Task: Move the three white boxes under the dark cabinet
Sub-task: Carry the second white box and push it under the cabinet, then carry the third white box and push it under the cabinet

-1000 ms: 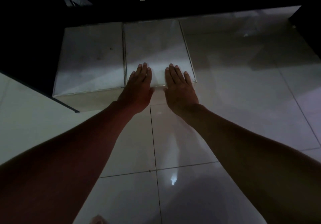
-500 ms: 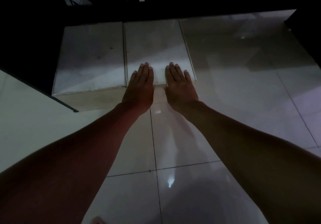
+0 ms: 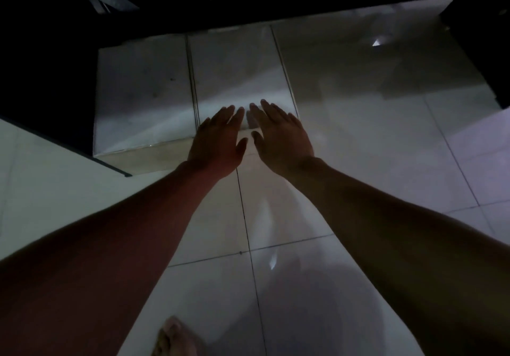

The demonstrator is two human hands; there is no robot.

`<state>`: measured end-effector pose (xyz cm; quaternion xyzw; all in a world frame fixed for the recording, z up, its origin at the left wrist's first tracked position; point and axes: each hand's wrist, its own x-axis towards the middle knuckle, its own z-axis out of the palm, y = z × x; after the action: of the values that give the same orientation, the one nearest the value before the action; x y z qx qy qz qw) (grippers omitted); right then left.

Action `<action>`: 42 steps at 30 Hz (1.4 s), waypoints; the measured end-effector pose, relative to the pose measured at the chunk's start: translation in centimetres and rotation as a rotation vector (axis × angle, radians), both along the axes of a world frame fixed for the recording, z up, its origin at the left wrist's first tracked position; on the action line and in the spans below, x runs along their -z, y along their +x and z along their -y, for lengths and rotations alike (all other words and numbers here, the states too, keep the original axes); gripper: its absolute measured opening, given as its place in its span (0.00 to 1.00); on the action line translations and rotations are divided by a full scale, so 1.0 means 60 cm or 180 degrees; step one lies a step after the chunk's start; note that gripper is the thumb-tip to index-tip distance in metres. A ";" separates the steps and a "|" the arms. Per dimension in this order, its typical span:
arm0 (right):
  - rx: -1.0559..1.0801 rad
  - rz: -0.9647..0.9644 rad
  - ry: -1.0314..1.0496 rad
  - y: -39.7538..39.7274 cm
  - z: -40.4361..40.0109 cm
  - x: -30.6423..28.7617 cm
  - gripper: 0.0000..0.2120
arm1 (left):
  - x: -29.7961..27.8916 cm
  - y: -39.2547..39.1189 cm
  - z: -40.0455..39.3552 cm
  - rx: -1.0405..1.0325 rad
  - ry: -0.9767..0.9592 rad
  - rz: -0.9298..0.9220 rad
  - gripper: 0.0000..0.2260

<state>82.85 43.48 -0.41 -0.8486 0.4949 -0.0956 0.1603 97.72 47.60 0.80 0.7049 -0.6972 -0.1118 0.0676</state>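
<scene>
Two white boxes lie side by side on the tiled floor, their far ends at the dark cabinet (image 3: 303, 4). The left box (image 3: 143, 93) sits against the cabinet's dark left side. The right box (image 3: 240, 71) is narrower. My left hand (image 3: 218, 140) and my right hand (image 3: 281, 134) are flat, palms down, over the near edge of the right box, with the fingertips on its top. Both hands hold nothing. I see no third box.
Glossy white floor tiles (image 3: 372, 134) stretch to the right of the boxes and toward me. A dark cabinet leg or panel (image 3: 485, 51) stands at the far right. A bare foot (image 3: 174, 339) shows at the bottom edge.
My hands have drawn closer together at the right box's near edge and their wrists have lifted a little. The boxes have barely shifted.
</scene>
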 end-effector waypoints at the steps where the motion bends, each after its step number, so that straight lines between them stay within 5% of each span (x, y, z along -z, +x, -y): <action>1: 0.0031 0.0062 -0.0051 -0.004 -0.008 -0.019 0.27 | -0.020 -0.004 -0.009 0.0008 -0.0086 -0.0010 0.26; 9: 0.0167 0.0287 -0.0194 -0.062 -0.069 -0.228 0.23 | -0.246 -0.057 -0.061 0.0053 -0.0381 0.0041 0.18; 25: 0.0518 0.0407 -0.0733 -0.222 -0.180 -0.795 0.21 | -0.831 -0.187 -0.125 0.0621 -0.1015 -0.0110 0.16; 42: 0.1146 0.0560 -0.1543 -0.438 -0.167 -1.232 0.24 | -1.251 -0.381 -0.088 0.1072 -0.1856 -0.0115 0.18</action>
<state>56.55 53.48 73.51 -0.7494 0.5842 -0.3107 -0.0241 74.84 52.88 75.84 0.5287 -0.8052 0.0702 0.2594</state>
